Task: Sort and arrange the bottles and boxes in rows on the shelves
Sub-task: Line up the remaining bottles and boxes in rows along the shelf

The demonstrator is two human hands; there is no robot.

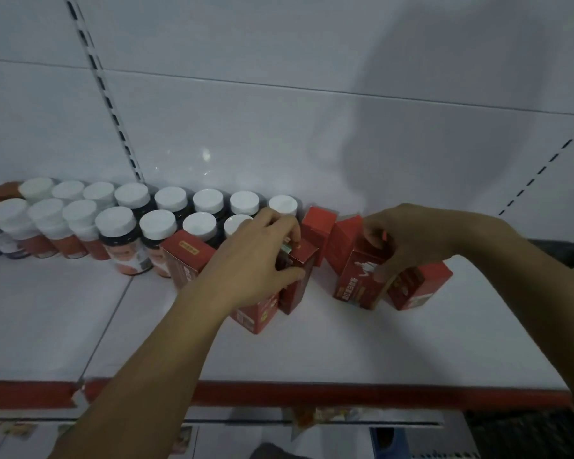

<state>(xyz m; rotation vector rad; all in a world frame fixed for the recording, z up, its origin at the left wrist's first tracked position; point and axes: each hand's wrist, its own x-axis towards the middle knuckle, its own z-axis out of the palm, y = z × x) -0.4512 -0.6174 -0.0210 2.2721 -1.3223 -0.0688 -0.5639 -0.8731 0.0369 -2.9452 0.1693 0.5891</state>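
Two rows of white-capped bottles (120, 226) stand along the back of the white shelf (345, 342), from the left to the middle. Right of them stand several red boxes. My left hand (256, 256) grips the top of an upright red box (295, 283), with another red box (186, 263) to its left and one (256, 316) partly hidden under my wrist. My right hand (401, 240) grips a tilted red box (358, 279). A further red box (418, 286) stands under that hand, and one (318, 226) leans at the back wall.
The shelf's red front edge (279, 392) runs across the bottom. A slotted upright (106, 101) climbs the white back panel. A dark basket (570, 256) shows at the far right. A lower shelf with price tags (312, 419) lies below.
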